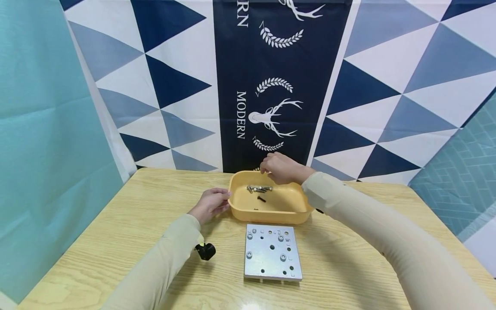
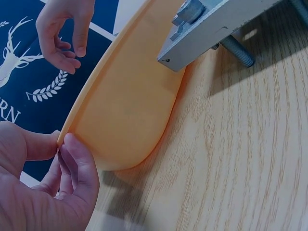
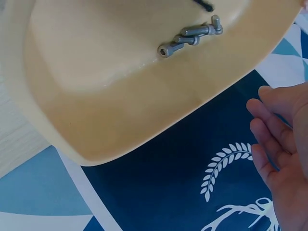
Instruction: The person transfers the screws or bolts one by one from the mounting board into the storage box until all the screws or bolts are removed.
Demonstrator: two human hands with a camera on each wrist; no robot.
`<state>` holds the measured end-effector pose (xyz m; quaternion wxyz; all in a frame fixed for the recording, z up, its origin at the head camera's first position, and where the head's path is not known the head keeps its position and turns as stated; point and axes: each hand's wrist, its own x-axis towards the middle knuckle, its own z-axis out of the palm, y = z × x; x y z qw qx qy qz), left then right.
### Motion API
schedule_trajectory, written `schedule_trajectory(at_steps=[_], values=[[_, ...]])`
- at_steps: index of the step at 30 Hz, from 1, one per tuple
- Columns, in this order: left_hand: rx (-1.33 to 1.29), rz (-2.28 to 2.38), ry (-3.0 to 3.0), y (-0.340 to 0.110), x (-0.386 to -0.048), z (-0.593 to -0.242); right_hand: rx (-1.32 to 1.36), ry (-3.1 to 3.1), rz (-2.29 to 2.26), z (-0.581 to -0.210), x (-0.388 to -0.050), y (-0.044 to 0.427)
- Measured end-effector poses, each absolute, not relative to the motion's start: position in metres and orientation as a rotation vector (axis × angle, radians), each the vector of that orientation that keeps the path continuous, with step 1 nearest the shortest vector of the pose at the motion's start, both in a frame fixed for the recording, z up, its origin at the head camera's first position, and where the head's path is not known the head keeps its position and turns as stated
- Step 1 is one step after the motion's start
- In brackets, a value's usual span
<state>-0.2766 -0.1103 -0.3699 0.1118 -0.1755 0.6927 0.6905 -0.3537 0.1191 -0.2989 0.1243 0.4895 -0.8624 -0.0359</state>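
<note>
A yellow plastic bin stands on the table, its rim pinched at the left end between the thumb and fingers of my left hand. Above the bin's far side hovers my right hand, fingers loosely bent and holding nothing; it is apart from the rim in the right wrist view. Several silver socket-head bolts lie in a cluster inside the bin, with a dark screw nearer the front. In front of the bin is a drilled metal plate with several bolts set in it.
The wooden table extends on both sides of the bin. Behind it hangs a patterned cloth with triangles and deer heads. A teal curtain borders the left. Bolt shanks stick out below the metal plate.
</note>
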Motion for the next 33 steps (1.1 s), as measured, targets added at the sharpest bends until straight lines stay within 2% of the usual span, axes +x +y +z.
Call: schedule_trajectory(at_steps=[8, 21, 33], values=[[-0.529, 2.024, 2.029, -0.111, -0.279, -0.37, 1.471, -2.465, 0.011, -0.298, -0.335, 0.122], [-0.524, 2.036, 2.021, -0.11, -0.278, -0.371, 1.517, -2.344, 0.039, -0.32, -0.29, 0.125], [-0.528, 2.034, 2.035, -0.109, -0.278, -0.371, 1.557, -2.287, 0.04, -0.332, -0.263, 0.121]])
